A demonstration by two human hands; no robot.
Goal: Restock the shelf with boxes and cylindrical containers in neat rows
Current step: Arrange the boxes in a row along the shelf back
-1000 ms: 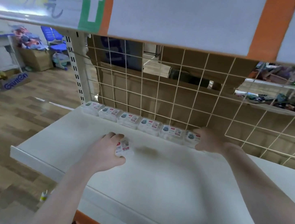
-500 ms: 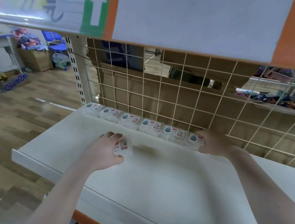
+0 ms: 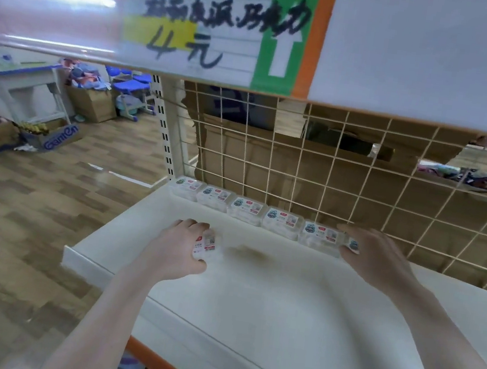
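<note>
Shelf-edge price sign — handwritten "4元"; blue "GamOn" on a floor carton; box labels unreadable.

On the shelf, a row of boxes lines the wire grid; one box lies before the row's left part.

We see a white shelf with an orange lower edge, bearing a brownish smudge. The clear plastic boxes along its back carry white labels with teal round marks and small red patches; the box in our left hand shows a white label with red. Behind runs a cream wire grid over brown cardboard. The price sign above is white with a yellow block, black handwriting, a green panel holding a white arrow, and an orange stripe. The floor has a brown wood-plank pattern; the chairs are blue.
</note>
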